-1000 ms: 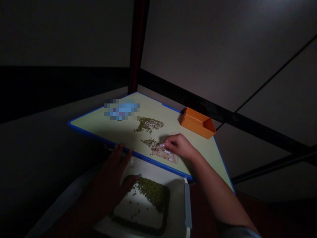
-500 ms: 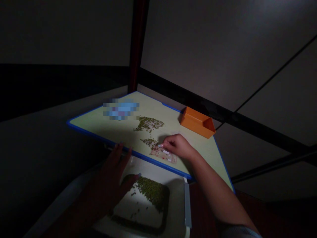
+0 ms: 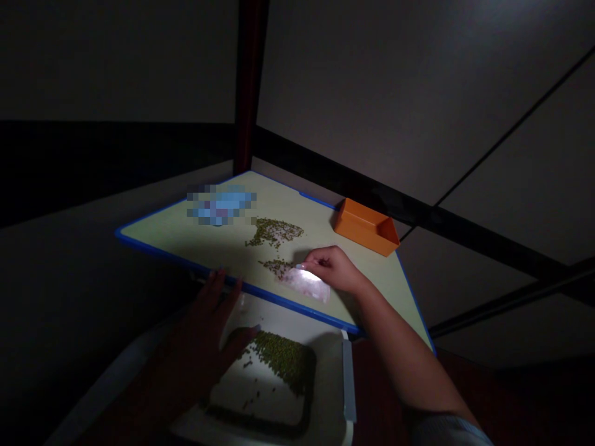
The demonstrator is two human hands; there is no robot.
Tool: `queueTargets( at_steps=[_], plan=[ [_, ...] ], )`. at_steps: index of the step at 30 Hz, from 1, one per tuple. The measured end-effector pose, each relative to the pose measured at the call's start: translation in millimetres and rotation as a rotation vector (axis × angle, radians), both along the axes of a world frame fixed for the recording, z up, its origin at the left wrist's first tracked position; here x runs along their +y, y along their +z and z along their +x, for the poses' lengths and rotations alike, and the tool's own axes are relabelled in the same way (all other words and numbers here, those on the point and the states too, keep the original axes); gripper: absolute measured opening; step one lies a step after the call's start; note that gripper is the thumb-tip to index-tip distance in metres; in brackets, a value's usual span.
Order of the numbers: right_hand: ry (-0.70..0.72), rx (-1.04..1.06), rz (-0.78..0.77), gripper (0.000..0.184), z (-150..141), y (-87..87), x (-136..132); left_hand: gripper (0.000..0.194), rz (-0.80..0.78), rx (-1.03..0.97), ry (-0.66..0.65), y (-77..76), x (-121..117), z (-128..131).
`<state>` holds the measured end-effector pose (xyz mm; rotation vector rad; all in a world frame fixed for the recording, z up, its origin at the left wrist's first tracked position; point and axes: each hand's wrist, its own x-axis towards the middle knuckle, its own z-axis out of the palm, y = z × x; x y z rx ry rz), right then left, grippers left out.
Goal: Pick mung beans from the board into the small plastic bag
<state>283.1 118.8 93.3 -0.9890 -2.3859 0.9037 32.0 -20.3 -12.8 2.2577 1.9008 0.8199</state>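
My right hand (image 3: 332, 267) is over a pale board, with thumb and index finger pinched together at the upper edge of a glossy, see-through plastic piece (image 3: 307, 286). Whatever the fingertips hold is hidden or too small to name. Left of the fingertips is a small patch of green beans (image 3: 277, 267), partly touching the plastic; a larger scatter of them (image 3: 277, 230) lies farther back. My left hand (image 3: 223, 319) is in shadow, fingers apart, its fingertips at the blue front rim of the board (image 3: 186, 263) and its thumb over a white tub (image 3: 330, 359).
Inside the tub, green beans (image 3: 286, 356) heap toward the back right and line the bottom edges. An orange open box (image 3: 360, 230) stands at the board's back right. A blurred-out blue item (image 3: 223, 205) lies at the back left. Walls (image 3: 395, 111) rise behind.
A bright glare now covers the plastic piece, where a reddish pattern showed before. My right hand keeps its pinch, and my left hand stays at the rim. The whole view has shifted slightly.
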Motion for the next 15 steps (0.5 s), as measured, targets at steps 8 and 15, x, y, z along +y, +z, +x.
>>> queueTargets(
  at_steps=[8,15],
  plan=[
    [-0.21,-0.173,0.176,0.033,23.2,7.2,14.8,0.079,0.005,-0.019,0.006,-3.1,1.6,-0.3],
    [-0.265,-0.376,0.292,0.028,16.0,9.0,11.5,0.081,-0.033,0.002,0.005,-4.0,2.4,-1.6]
  ],
)
